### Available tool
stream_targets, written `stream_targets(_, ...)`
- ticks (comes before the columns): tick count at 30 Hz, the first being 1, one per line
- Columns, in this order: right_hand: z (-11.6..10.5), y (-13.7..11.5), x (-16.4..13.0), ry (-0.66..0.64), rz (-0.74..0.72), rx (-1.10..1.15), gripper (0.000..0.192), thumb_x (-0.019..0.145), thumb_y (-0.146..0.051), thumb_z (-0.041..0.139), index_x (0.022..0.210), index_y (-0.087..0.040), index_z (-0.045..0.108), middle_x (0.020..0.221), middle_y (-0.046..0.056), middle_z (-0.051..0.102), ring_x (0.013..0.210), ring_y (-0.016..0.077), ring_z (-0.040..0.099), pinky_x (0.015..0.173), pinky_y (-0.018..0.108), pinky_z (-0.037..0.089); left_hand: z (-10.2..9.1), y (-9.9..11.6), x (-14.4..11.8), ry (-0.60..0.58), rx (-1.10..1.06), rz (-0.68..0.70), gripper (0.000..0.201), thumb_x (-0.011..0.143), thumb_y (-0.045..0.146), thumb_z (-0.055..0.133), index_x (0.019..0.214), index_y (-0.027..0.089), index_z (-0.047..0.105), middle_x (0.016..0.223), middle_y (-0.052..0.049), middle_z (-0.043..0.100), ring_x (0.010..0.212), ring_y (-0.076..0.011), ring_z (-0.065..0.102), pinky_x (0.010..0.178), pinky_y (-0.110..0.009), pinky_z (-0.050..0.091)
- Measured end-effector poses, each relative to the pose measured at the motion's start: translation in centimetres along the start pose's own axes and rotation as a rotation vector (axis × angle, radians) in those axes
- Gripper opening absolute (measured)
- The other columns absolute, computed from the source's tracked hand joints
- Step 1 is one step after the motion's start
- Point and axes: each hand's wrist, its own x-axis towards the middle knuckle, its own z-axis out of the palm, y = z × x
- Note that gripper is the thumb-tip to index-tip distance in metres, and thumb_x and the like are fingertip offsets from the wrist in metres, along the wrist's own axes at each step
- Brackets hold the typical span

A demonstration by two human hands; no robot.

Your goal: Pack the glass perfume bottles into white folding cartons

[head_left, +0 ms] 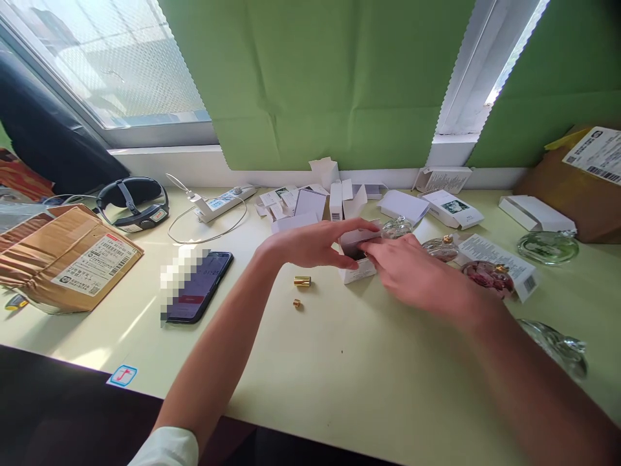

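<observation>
A small white carton (358, 266) stands upright on the pale table (339, 362), near its middle. My left hand (315, 244) grips its top flap from the left, thumb under and fingers over. My right hand (412, 275) presses against the carton from the right, fingertips at the open top. Two small gold caps (301, 281) (297, 303) lie on the table just left of the carton. A clear glass perfume bottle (396, 227) stands right behind my hands.
A dark phone (201, 285) lies to the left, a padded brown mailer (63, 255) beyond it. Several white cartons (310, 207) and a power strip (226, 202) sit by the window sill. More glass bottles (490, 275) (548, 246) (557, 346) lie at right, next to a cardboard box (577, 188).
</observation>
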Motion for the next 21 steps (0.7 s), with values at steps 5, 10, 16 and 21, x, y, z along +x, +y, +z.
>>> stream_targets(5,-1.8,3.0,-0.6,0.232,0.052,0.249,0.025,0.096,-0.034,0.047,0.114,-0.031,0.065,0.106,0.007,0.072,0.080,0.0252,0.068,0.061,0.036,0.049,-0.3,-0.3,-0.3,0.009,-0.020,-0.022,0.069,0.090,0.042,0.061,0.151,0.032,0.031,0.102,-0.002,0.069,0.082,-0.0136,0.060,0.074,-0.025,0.042)
stream_targets(10,-1.7,6.3,0.4,0.010,0.139,0.525,0.035,0.094,-0.053,0.048,0.118,-0.030,0.060,0.089,0.006,0.073,0.073,0.0230,0.067,0.056,0.034,0.051,-0.6,-0.9,-0.4,-0.068,-0.077,0.045,0.068,0.092,0.042,0.058,0.153,0.041,0.027,0.145,-0.003,0.053,0.093,-0.0120,0.061,0.081,-0.023,0.044)
stream_targets(16,-0.6,6.9,1.1,-0.154,0.060,0.671,0.030,0.091,-0.054,0.054,0.105,-0.028,0.061,0.081,0.004,0.069,0.072,0.0207,0.064,0.058,0.032,0.049,-0.4,-1.5,0.0,-0.050,-0.115,0.120,0.054,0.099,0.032,0.046,0.151,0.037,0.032,0.156,-0.002,0.040,0.116,-0.0133,0.056,0.085,-0.020,0.045)
stream_targets(21,0.0,6.6,1.5,-0.173,0.088,0.639,0.034,0.090,-0.054,0.055,0.111,-0.027,0.057,0.077,0.002,0.067,0.063,0.0171,0.057,0.054,0.029,0.043,0.0,-0.9,0.3,0.007,-0.092,0.129,0.050,0.095,0.027,0.051,0.143,0.035,0.039,0.145,-0.001,0.050,0.101,-0.0123,0.059,0.078,-0.022,0.044)
